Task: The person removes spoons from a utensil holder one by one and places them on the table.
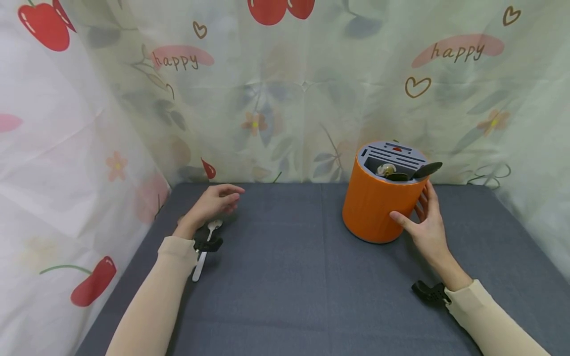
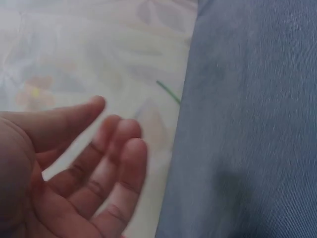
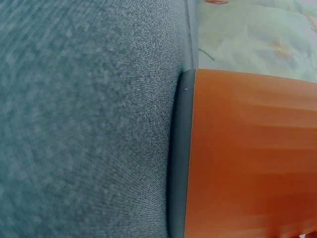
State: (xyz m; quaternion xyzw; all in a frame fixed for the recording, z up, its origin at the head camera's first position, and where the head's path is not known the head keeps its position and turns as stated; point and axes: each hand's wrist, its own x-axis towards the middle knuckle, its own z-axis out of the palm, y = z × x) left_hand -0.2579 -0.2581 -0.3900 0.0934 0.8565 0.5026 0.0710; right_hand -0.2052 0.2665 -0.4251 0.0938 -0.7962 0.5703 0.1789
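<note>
An orange utensil holder [image 1: 378,202] with a grey slotted top stands on the right side of the table. Dark, rounded utensil ends [image 1: 426,170] stick up from its open compartment. My right hand [image 1: 427,232] holds the holder's right side, thumb on the front and fingers around the far side. In the right wrist view the holder's orange wall [image 3: 252,158] fills the right, its dark base against the cloth. My left hand [image 1: 215,200] hovers at the far left, fingers loosely bent around nothing. A silver spoon [image 1: 199,267] lies below the left wrist, partly covered by the wrist strap.
A dark grey cloth [image 1: 276,277] covers the table. Patterned curtains [image 1: 285,99] rise behind its back edge and along the left side. In the left wrist view, the curtain [image 2: 99,54] meets the table's edge beyond the fingers.
</note>
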